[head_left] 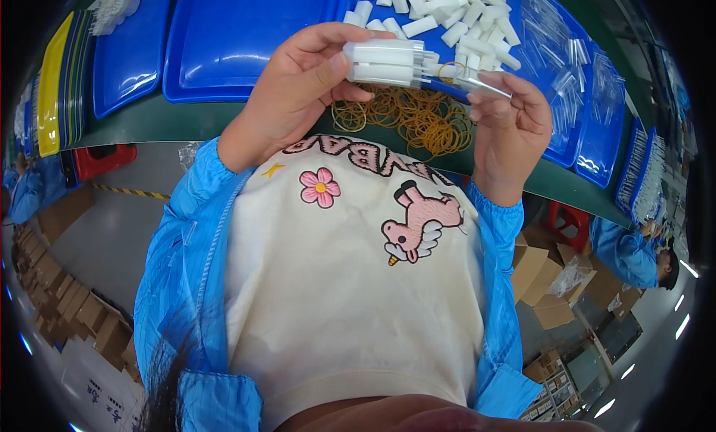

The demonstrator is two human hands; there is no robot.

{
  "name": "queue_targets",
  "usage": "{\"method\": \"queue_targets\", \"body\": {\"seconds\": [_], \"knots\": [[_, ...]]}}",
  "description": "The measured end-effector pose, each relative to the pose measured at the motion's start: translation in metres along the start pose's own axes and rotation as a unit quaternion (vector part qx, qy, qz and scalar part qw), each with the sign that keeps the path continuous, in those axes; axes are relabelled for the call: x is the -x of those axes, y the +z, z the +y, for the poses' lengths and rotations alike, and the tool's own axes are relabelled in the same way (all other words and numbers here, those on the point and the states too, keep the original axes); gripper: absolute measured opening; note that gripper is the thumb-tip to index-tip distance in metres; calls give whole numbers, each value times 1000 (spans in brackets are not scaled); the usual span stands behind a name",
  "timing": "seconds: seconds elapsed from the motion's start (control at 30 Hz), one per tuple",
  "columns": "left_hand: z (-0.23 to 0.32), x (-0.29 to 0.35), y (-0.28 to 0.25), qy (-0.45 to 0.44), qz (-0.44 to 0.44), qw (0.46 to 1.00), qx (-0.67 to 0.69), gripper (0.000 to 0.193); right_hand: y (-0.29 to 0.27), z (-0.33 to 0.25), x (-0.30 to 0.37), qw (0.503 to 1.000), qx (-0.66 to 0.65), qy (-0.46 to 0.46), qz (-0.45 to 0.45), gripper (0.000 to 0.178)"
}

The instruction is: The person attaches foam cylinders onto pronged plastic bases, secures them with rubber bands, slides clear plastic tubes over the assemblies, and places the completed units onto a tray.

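My left hand (294,81) is closed around a bundle of white cylinders in clear plastic tubes (384,63), held sideways above the table's near edge. Thin clear ends stick out of the bundle toward the right. My right hand (514,126) pinches a short, clear plastic piece (486,87) just right of the bundle. A rubber band loop (450,72) shows between this piece and the bundle; what it is looped on is hard to make out. Below both, a loose heap of tan rubber bands (425,122) lies at the table edge.
Many white cylinders (470,22) lie piled on a blue tray beyond my hands. Clear plastic tubes (574,77) lie on the right side. Another blue tray (231,40) is at the left, near stacked yellow and dark trays (60,81). A co-worker (634,257) sits at far right.
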State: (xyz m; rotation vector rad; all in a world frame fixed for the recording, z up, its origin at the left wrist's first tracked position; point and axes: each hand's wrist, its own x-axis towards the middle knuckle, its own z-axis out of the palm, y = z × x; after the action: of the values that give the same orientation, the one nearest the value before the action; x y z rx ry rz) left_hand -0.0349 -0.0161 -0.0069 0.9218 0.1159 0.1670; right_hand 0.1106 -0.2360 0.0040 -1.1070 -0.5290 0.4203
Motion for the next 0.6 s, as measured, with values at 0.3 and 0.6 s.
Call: {"method": "queue_targets", "body": {"seconds": [0.3,0.6], "knots": [[-5,4,-9,44,-14,999,-11,31,23,2,-9,995,75,-10,-70,28],[-4,3,-10,57,-23,998,-21,24,28,-1,-10,992,85,-14,-89,29]]}}
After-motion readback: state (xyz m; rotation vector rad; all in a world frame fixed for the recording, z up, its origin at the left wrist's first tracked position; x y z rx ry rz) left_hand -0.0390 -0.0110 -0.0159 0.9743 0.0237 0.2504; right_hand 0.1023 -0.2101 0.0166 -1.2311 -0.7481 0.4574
